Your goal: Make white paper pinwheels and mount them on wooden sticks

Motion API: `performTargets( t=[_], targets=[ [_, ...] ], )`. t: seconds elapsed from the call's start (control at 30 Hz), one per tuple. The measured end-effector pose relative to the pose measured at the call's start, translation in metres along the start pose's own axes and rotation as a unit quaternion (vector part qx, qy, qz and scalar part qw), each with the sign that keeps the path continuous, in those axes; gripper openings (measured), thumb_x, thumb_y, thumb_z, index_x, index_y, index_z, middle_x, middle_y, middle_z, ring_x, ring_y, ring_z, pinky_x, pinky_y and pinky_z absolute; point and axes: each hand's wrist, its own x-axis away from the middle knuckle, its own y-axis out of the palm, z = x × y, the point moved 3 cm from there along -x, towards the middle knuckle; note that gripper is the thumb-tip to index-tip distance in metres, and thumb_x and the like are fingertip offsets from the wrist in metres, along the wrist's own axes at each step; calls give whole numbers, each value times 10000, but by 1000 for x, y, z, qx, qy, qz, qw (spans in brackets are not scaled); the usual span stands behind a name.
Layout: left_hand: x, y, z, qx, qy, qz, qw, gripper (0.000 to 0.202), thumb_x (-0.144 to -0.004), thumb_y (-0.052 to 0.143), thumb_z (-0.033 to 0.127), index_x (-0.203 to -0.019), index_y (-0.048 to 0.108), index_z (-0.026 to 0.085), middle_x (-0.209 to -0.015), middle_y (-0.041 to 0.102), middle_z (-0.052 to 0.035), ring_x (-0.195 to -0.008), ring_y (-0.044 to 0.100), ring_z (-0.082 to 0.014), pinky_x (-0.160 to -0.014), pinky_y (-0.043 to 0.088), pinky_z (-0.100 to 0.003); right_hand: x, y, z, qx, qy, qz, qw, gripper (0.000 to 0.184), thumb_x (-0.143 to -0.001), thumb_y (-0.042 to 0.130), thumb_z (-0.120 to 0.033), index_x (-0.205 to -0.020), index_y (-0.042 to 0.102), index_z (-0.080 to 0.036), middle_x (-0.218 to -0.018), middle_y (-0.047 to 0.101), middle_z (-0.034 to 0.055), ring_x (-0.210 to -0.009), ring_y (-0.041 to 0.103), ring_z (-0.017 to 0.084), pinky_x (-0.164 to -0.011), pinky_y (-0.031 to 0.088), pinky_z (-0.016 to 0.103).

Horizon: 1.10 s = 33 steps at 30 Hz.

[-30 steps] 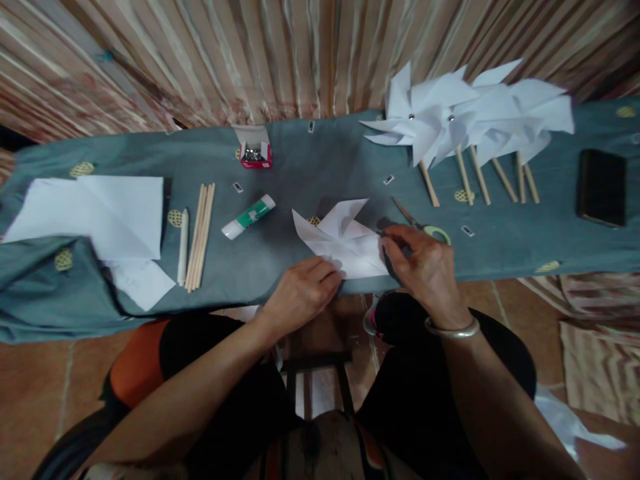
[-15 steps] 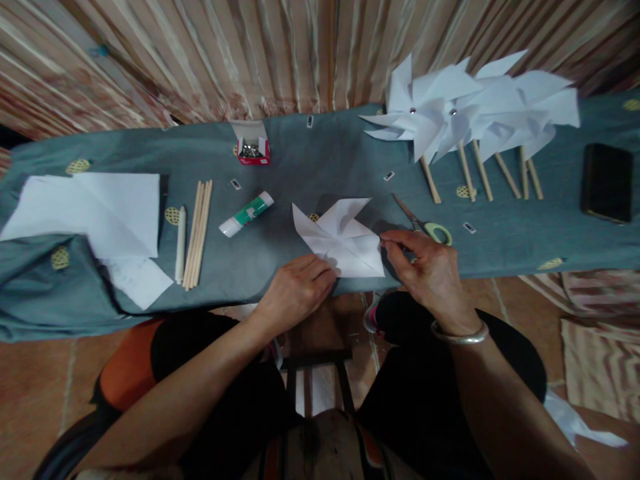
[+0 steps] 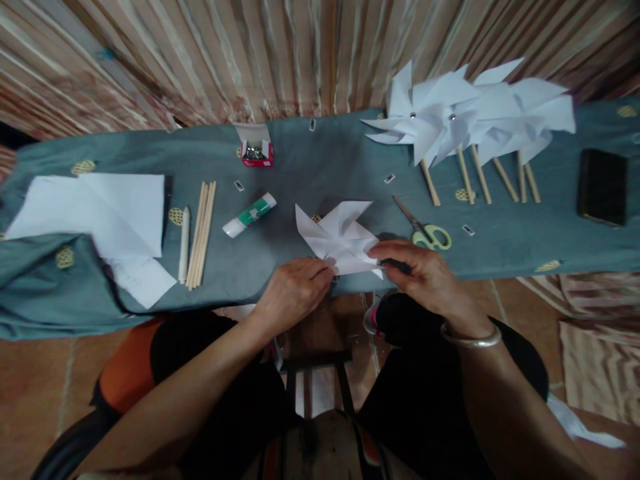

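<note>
A white paper pinwheel point(image 3: 341, 230) without a stick lies near the table's front edge, its blades folded in toward the middle. My left hand point(image 3: 296, 288) is closed, pinching the lower left edge of the paper between thumb and fingers. On the other side my right hand point(image 3: 419, 272) grips the right corner of the pinwheel, with the forefinger on top and the thumb below. Just beyond my right hand lie green-handled scissors point(image 3: 425, 232), untouched. A glue stick point(image 3: 249, 215) with a green label rests to the left of the pinwheel.
Finished pinwheels point(image 3: 450, 113) on wooden sticks lie overlapping at the back right, beside a black phone point(image 3: 603, 187). An open red box of metal pins point(image 3: 257, 155) stands at the back. Loose wooden sticks point(image 3: 201, 235), a white pencil-like stick point(image 3: 185, 245) and paper sheets point(image 3: 127, 213) are on the left.
My right hand has moved slightly left and down, bending the right corner of the pinwheel inward. The scissors' handles now show fully. My left hand keeps its hold.
</note>
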Motion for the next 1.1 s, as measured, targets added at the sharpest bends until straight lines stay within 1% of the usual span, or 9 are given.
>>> performTargets(
  t=[0.17, 0.27, 0.33, 0.47, 0.63, 0.8, 0.9, 0.97, 1.1],
  targets=[
    [0, 0, 0, 2, 4, 1, 1000, 194, -966, 475, 170, -921, 659, 127, -897, 712, -75, -791, 674, -172, -704, 559, -293, -1, 0, -1, -93, 23, -9, 995, 148, -821, 674, -268, -933, 766, -237, -1062, 746, 58, -987, 694, 215, -927, 541, 408],
    [0, -1, 1, 1, 3, -4, 1000, 211, -972, 459, 172, -924, 660, 129, -899, 707, -79, -790, 667, -169, -699, 552, -293, -3, 0, -4, -120, 28, 0, 992, 130, -824, 697, -325, -880, 775, -238, -1024, 751, 57, -965, 695, 214, -892, 554, 393],
    [-1, -2, 2, 2, 4, -7, 1000, 211, -969, 460, 166, -912, 659, 125, -889, 701, -80, -785, 657, -173, -690, 546, -295, -5, 1, -6, -117, 28, 10, 993, 126, -831, 691, -317, -878, 776, -237, -1022, 749, 55, -966, 693, 210, -901, 548, 391],
    [-2, -2, 4, 3, 4, -25, 1000, 221, -968, 457, 169, -885, 657, 125, -852, 678, -77, -775, 625, -177, -672, 533, -297, -9, 4, -9, -94, 15, 44, 995, 125, -855, 655, -276, -898, 768, -243, -1055, 733, 56, -1018, 679, 214, -935, 529, 408],
    [-2, -1, 6, -1, 9, -30, 1000, 221, -973, 448, 173, -911, 655, 129, -849, 668, -71, -772, 604, -172, -665, 521, -293, -13, 11, -14, -61, -13, 59, 996, 102, -858, 647, -262, -866, 746, -238, -1174, 691, 74, -1127, 639, 242, -997, 497, 444],
    [-2, 0, 5, 4, 11, -22, 1000, 189, -961, 475, 162, -914, 653, 119, -849, 668, -67, -772, 600, -181, -666, 518, -297, -16, 11, -24, 8, -27, 74, 997, 110, -858, 616, -238, -816, 717, -231, -1240, 651, 79, -1108, 634, 250, -996, 496, 448],
    [-2, 0, 6, 5, 7, -32, 999, 193, -963, 472, 171, -924, 655, 125, -855, 666, -71, -776, 605, -182, -667, 520, -299, -17, 11, -32, 65, -34, 93, 993, 116, -850, 607, -226, -797, 708, -246, -1276, 630, 63, -1096, 629, 261, -988, 501, 470],
    [-2, 1, 7, 7, 5, -38, 999, 201, -967, 464, 178, -939, 657, 131, -872, 669, -75, -795, 617, -183, -683, 533, -305, -18, 13, -34, 86, -41, 97, 991, 120, -848, 602, -224, -788, 702, -251, -1296, 616, 59, -1121, 619, 270, -992, 501, 480],
    [-3, 3, 8, 19, 2, -29, 999, 217, -972, 451, 178, -1040, 651, 129, -966, 687, -95, -889, 646, -196, -782, 568, -343, -22, 19, -33, 114, -54, 100, 987, 116, -841, 592, -209, -772, 676, -250, -1352, 575, 69, -1210, 572, 286, -1034, 469, 505]
  ],
)
